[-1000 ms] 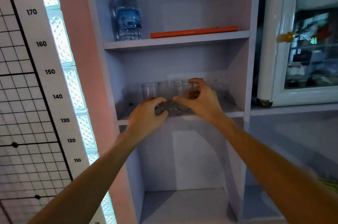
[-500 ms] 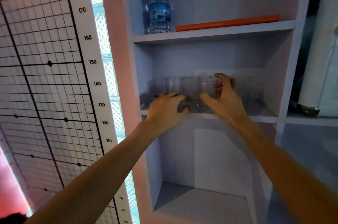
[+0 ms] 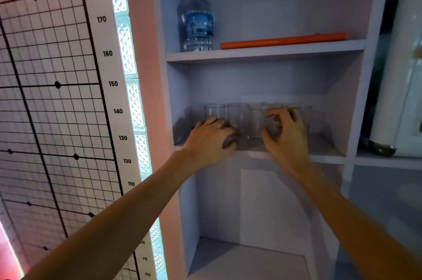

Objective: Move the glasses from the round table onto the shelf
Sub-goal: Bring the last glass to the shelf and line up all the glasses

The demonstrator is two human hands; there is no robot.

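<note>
Both my hands are at the middle shelf [image 3: 324, 158], centre of frame. Glasses [image 3: 238, 115] stand upright in a close cluster on that shelf, left half; at least four rims visible, those behind my right hand blurred, count uncertain. Left hand [image 3: 209, 140]: palm down, fingers curled at the base of the two leftmost glasses; whether it actually grips one, I cannot tell. Right hand [image 3: 285, 135]: fingers loosely spread and curved, thumb low, cupped in front of the right-hand glasses without closing on any that I can see. Shelf above, upper centre: water bottle [image 3: 198, 21] upright at left, orange bar [image 3: 283, 41] lying flat just beside it. Height chart [image 3: 107, 53] along left of frame.
</note>
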